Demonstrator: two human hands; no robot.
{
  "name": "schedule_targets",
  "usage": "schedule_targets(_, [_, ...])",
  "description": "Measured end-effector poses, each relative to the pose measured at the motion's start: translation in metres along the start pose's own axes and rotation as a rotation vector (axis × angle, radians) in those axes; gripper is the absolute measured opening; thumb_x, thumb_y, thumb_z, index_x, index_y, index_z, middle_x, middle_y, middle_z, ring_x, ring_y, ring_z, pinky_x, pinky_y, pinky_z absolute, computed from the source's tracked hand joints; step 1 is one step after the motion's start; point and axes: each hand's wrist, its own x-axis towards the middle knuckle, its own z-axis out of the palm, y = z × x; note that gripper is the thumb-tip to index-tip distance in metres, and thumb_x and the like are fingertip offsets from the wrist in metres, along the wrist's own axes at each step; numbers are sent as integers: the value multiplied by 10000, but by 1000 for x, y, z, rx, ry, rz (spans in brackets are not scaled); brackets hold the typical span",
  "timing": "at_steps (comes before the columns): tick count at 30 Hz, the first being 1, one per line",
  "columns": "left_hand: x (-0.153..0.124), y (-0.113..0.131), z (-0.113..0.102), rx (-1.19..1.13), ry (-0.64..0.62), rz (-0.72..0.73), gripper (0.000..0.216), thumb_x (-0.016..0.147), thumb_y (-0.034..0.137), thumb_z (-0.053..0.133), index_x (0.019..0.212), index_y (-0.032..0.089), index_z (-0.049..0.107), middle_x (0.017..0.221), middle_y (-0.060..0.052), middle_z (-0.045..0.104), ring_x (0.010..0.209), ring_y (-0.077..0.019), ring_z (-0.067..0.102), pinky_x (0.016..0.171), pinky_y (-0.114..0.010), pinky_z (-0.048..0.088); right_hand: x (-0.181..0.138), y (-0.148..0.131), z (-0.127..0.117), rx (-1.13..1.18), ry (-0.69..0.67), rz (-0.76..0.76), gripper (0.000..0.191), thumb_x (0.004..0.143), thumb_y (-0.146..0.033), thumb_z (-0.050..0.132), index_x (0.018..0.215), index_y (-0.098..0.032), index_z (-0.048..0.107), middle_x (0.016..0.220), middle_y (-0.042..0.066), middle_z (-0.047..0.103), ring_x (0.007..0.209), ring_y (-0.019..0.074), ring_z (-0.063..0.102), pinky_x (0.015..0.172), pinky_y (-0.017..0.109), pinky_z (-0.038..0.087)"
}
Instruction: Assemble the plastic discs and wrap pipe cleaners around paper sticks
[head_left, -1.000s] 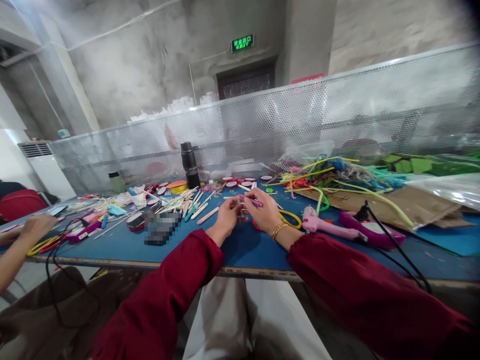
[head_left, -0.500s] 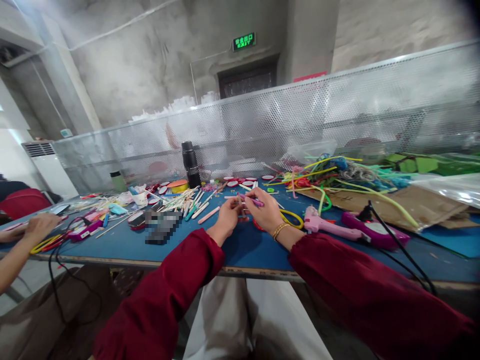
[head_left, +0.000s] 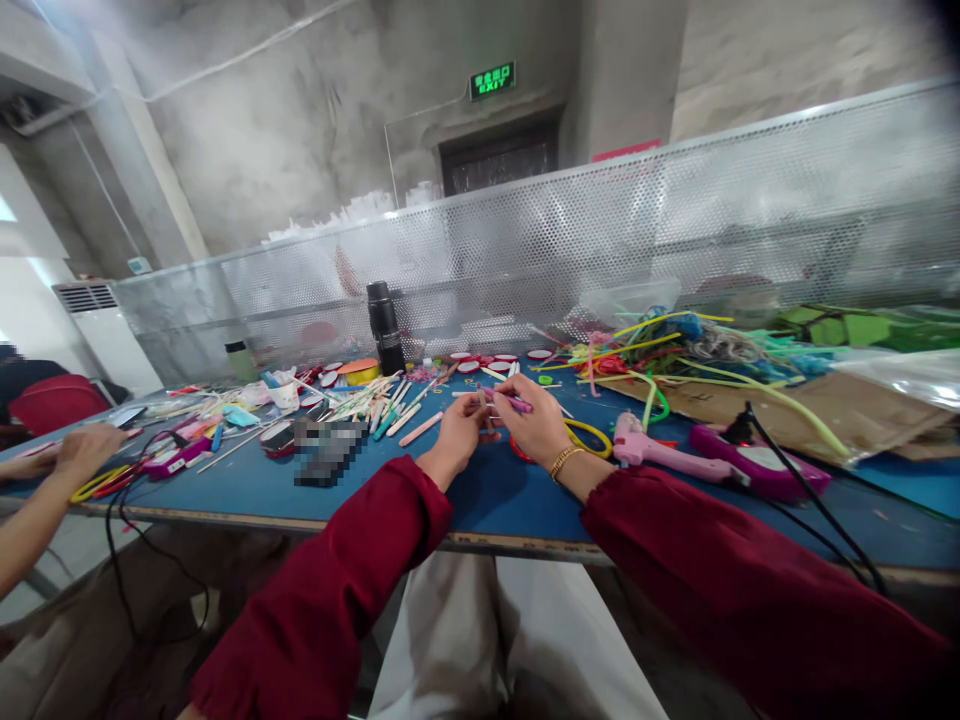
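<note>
My left hand (head_left: 457, 432) and my right hand (head_left: 535, 420) meet over the blue table (head_left: 480, 500), both closed around small craft pieces. The right fingers pinch a pink stick (head_left: 512, 402) that points left. Between the thumbs of both hands stands a short upright stick (head_left: 487, 412), with the left hand pinched on it. A gold bracelet (head_left: 561, 460) circles my right wrist. Yellow and red loops (head_left: 581, 436) lie just right of my right hand.
A pink glue gun (head_left: 660, 456) and a purple one (head_left: 757, 468) with black cords lie to the right. Loose sticks (head_left: 375, 405) and a black flask (head_left: 384, 328) are behind left. Pipe cleaners (head_left: 675, 350) pile on cardboard. Another person's hand (head_left: 86, 450) works at far left.
Both hands stay together on the sticks with only slight finger shifts. The view has drifted a little to the right.
</note>
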Motion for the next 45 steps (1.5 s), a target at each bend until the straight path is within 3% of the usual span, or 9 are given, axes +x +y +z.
schedule_targets(6, [3, -3, -2, 23, 30, -15, 227, 833, 274, 744, 985, 172, 609, 899, -52, 726, 632, -136, 660, 554, -243, 528, 0, 0, 0, 11, -5, 6, 101, 891, -301, 571, 826, -243, 623, 813, 35, 703, 771, 206, 637, 714, 320, 431])
schedule_targets(19, [4, -4, -3, 7, 35, -17, 253, 807, 289, 793, 970, 174, 638, 832, -31, 695, 639, -136, 657, 592, -260, 543, 0, -1, -1, 25, 4, 7, 90, 896, -296, 574, 843, -242, 623, 818, 31, 700, 754, 200, 628, 693, 315, 435])
schedule_targets(45, [3, -1, -1, -20, 54, -3, 212, 803, 223, 790, 961, 160, 662, 945, -66, 739, 710, -147, 702, 701, -307, 609, 1, 2, -1, 28, 14, 9, 90, 892, -300, 572, 836, -248, 620, 793, 26, 693, 729, 199, 622, 672, 310, 423])
